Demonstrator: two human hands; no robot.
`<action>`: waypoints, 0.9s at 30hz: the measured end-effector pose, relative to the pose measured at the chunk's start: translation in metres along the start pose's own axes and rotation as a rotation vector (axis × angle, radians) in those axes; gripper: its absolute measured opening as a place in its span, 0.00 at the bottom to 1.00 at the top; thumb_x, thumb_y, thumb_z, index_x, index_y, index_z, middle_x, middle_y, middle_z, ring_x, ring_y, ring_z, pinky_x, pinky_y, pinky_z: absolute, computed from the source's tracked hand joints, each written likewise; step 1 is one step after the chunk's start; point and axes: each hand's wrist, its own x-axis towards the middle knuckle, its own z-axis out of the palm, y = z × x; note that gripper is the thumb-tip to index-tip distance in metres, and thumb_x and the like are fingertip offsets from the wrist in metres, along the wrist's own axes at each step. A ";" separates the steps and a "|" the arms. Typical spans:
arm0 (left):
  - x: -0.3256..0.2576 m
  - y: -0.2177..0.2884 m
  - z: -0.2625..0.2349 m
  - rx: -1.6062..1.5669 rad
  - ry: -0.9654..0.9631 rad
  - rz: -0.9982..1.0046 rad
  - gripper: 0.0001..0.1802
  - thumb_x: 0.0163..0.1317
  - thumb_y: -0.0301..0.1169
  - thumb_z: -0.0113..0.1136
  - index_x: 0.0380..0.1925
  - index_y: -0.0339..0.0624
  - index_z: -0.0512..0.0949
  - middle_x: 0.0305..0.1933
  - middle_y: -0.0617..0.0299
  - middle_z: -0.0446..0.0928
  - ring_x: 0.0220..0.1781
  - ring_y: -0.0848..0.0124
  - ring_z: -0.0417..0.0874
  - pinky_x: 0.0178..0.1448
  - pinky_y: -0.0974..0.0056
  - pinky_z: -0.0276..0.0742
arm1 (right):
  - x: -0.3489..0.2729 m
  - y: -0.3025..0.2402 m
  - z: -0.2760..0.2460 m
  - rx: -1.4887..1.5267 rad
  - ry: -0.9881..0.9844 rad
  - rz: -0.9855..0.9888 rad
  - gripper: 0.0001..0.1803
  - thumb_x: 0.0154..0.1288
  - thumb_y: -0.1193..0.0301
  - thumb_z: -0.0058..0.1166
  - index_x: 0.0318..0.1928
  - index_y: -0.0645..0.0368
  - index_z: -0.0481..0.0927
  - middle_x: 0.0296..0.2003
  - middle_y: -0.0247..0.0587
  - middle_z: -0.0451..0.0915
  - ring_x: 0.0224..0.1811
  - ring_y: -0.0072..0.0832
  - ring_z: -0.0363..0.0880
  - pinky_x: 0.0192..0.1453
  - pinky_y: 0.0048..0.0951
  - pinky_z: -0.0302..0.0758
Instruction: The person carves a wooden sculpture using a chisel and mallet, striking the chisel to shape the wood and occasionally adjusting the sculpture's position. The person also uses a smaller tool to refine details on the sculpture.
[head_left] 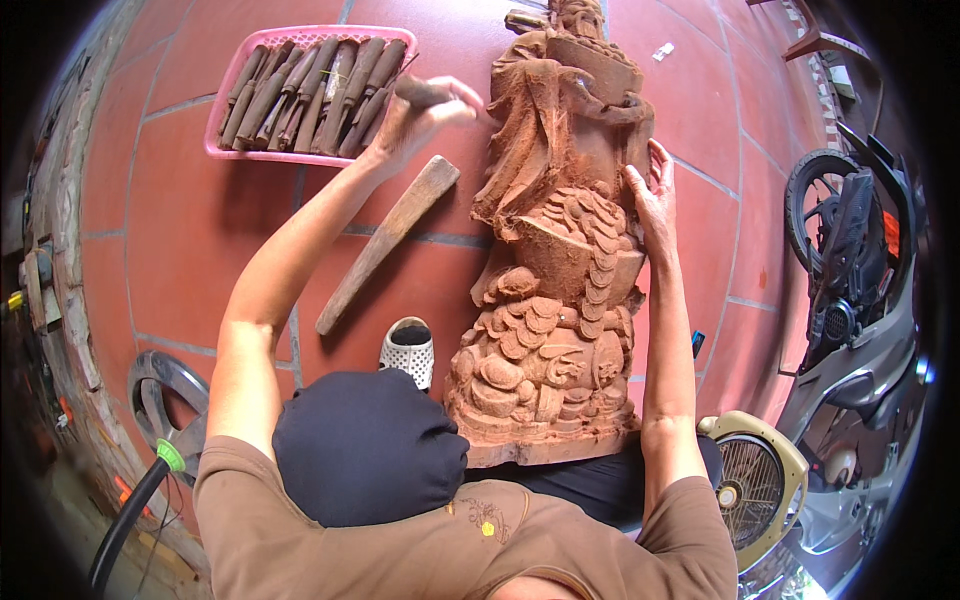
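Note:
A large carved wooden statue (560,270), reddish-brown and dusty, lies in front of me with its figure's head away from me and its base by my lap. Coins and rounded shapes are carved over its lower part. My left hand (415,120) is closed round the dark handle of what looks like a carving chisel (422,93), beside the statue's upper left side. The tool's tip is too blurred to tell whether it touches the wood. My right hand (655,195) rests against the statue's right side, fingers apart. A wooden mallet (390,245) lies on the floor below my left hand.
A pink plastic basket (213,135) full of dark-handled carving tools stands at the far left. A white perforated shoe (408,352) shows near my knee. A fan (745,485) stands at the lower right, with a motorbike (860,370) beyond it. Red tiles (690,90) cover the floor.

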 end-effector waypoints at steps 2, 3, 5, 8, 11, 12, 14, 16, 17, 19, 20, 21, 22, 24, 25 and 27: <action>0.013 0.005 0.010 -0.143 0.138 0.103 0.06 0.58 0.25 0.63 0.33 0.38 0.86 0.39 0.63 0.84 0.40 0.76 0.81 0.47 0.70 0.77 | 0.002 0.007 -0.001 0.039 -0.008 -0.016 0.34 0.68 0.71 0.58 0.71 0.58 0.60 0.70 0.49 0.62 0.74 0.38 0.58 0.76 0.38 0.56; 0.023 0.001 0.013 -0.173 0.198 0.137 0.06 0.58 0.26 0.63 0.33 0.37 0.85 0.39 0.62 0.84 0.40 0.76 0.81 0.47 0.70 0.77 | 0.003 0.004 0.002 0.016 -0.012 -0.028 0.34 0.68 0.71 0.58 0.71 0.58 0.60 0.69 0.49 0.62 0.74 0.37 0.58 0.76 0.38 0.56; 0.033 -0.004 0.024 -0.159 0.271 0.236 0.06 0.58 0.25 0.63 0.33 0.35 0.85 0.40 0.60 0.84 0.40 0.76 0.82 0.48 0.72 0.77 | 0.001 0.001 0.006 -0.033 -0.011 -0.046 0.34 0.68 0.71 0.58 0.70 0.59 0.60 0.69 0.49 0.62 0.73 0.37 0.58 0.76 0.38 0.57; 0.009 -0.006 0.021 0.037 0.165 0.292 0.06 0.59 0.25 0.63 0.33 0.34 0.86 0.40 0.60 0.84 0.39 0.77 0.81 0.45 0.74 0.76 | -0.002 -0.002 0.005 -0.033 0.005 -0.050 0.34 0.68 0.71 0.58 0.70 0.59 0.60 0.69 0.49 0.62 0.73 0.37 0.59 0.76 0.38 0.56; 0.012 0.003 0.009 0.061 0.072 0.161 0.04 0.59 0.23 0.63 0.31 0.36 0.85 0.37 0.61 0.85 0.35 0.79 0.81 0.38 0.71 0.77 | 0.000 -0.004 0.000 -0.045 0.006 -0.018 0.34 0.68 0.71 0.58 0.71 0.59 0.60 0.70 0.50 0.62 0.74 0.38 0.57 0.76 0.40 0.55; 0.016 0.006 0.005 0.087 0.068 0.128 0.04 0.59 0.23 0.62 0.32 0.36 0.85 0.37 0.62 0.85 0.35 0.79 0.81 0.37 0.70 0.78 | 0.001 -0.001 -0.001 -0.018 -0.002 -0.023 0.34 0.67 0.71 0.58 0.71 0.58 0.60 0.70 0.50 0.62 0.74 0.39 0.57 0.76 0.40 0.54; 0.026 0.007 0.008 0.151 0.117 0.302 0.04 0.60 0.24 0.62 0.34 0.38 0.84 0.37 0.64 0.84 0.35 0.77 0.82 0.38 0.69 0.79 | 0.003 0.000 0.001 0.035 -0.019 -0.039 0.34 0.67 0.71 0.58 0.71 0.58 0.60 0.70 0.50 0.61 0.75 0.40 0.56 0.77 0.40 0.53; 0.035 0.006 0.009 0.380 0.142 0.557 0.05 0.59 0.25 0.62 0.34 0.38 0.84 0.37 0.64 0.84 0.34 0.75 0.82 0.38 0.68 0.79 | -0.001 -0.006 0.007 -0.059 0.016 -0.010 0.34 0.67 0.71 0.59 0.70 0.57 0.61 0.70 0.50 0.61 0.75 0.41 0.55 0.77 0.41 0.53; 0.035 0.002 0.018 0.420 0.188 0.615 0.03 0.57 0.24 0.63 0.30 0.37 0.83 0.37 0.62 0.84 0.35 0.72 0.84 0.39 0.68 0.80 | -0.001 -0.007 0.007 -0.057 0.020 -0.005 0.34 0.67 0.71 0.59 0.70 0.57 0.61 0.70 0.50 0.61 0.75 0.41 0.55 0.77 0.41 0.52; 0.022 -0.007 0.014 0.349 0.143 0.614 0.03 0.56 0.23 0.63 0.31 0.37 0.84 0.37 0.62 0.84 0.37 0.72 0.84 0.41 0.68 0.80 | 0.000 -0.008 0.008 -0.035 0.010 -0.023 0.34 0.67 0.71 0.59 0.70 0.56 0.61 0.70 0.50 0.61 0.75 0.41 0.56 0.77 0.42 0.52; 0.012 -0.007 0.012 0.308 0.117 0.609 0.03 0.56 0.23 0.63 0.31 0.38 0.84 0.38 0.62 0.84 0.38 0.73 0.85 0.42 0.68 0.81 | -0.001 -0.007 0.005 -0.019 -0.003 -0.039 0.34 0.67 0.70 0.59 0.70 0.56 0.61 0.70 0.50 0.61 0.75 0.41 0.56 0.77 0.42 0.52; 0.006 -0.006 0.003 0.493 -0.006 0.414 0.05 0.56 0.22 0.63 0.33 0.39 0.84 0.38 0.61 0.84 0.39 0.73 0.85 0.44 0.69 0.81 | -0.002 -0.005 0.003 -0.004 -0.016 -0.055 0.34 0.67 0.70 0.59 0.70 0.56 0.61 0.70 0.50 0.61 0.75 0.41 0.56 0.77 0.42 0.52; 0.007 -0.007 0.005 0.451 0.005 0.434 0.06 0.56 0.22 0.63 0.34 0.39 0.84 0.38 0.61 0.84 0.39 0.73 0.85 0.44 0.69 0.81 | -0.004 -0.003 0.001 -0.006 0.002 -0.043 0.34 0.67 0.70 0.59 0.70 0.56 0.62 0.69 0.50 0.63 0.74 0.41 0.58 0.76 0.42 0.55; 0.010 0.001 0.006 0.374 0.034 0.471 0.07 0.56 0.22 0.63 0.36 0.40 0.83 0.38 0.60 0.84 0.39 0.72 0.85 0.45 0.68 0.81 | -0.003 -0.002 0.001 -0.003 0.033 -0.025 0.34 0.66 0.69 0.59 0.69 0.56 0.63 0.68 0.49 0.65 0.71 0.41 0.62 0.75 0.42 0.59; 0.016 0.006 0.008 0.296 0.067 0.491 0.06 0.57 0.23 0.63 0.35 0.41 0.83 0.38 0.60 0.84 0.40 0.71 0.85 0.45 0.67 0.82 | 0.000 0.001 -0.001 -0.039 0.027 -0.040 0.34 0.66 0.69 0.59 0.70 0.56 0.62 0.68 0.50 0.65 0.71 0.41 0.62 0.75 0.42 0.59; 0.022 0.011 0.016 0.365 0.114 0.551 0.06 0.57 0.23 0.63 0.35 0.41 0.82 0.39 0.60 0.84 0.43 0.71 0.85 0.47 0.66 0.82 | 0.000 -0.001 0.002 -0.060 0.030 -0.040 0.34 0.66 0.69 0.59 0.70 0.56 0.62 0.68 0.50 0.65 0.72 0.41 0.61 0.75 0.42 0.58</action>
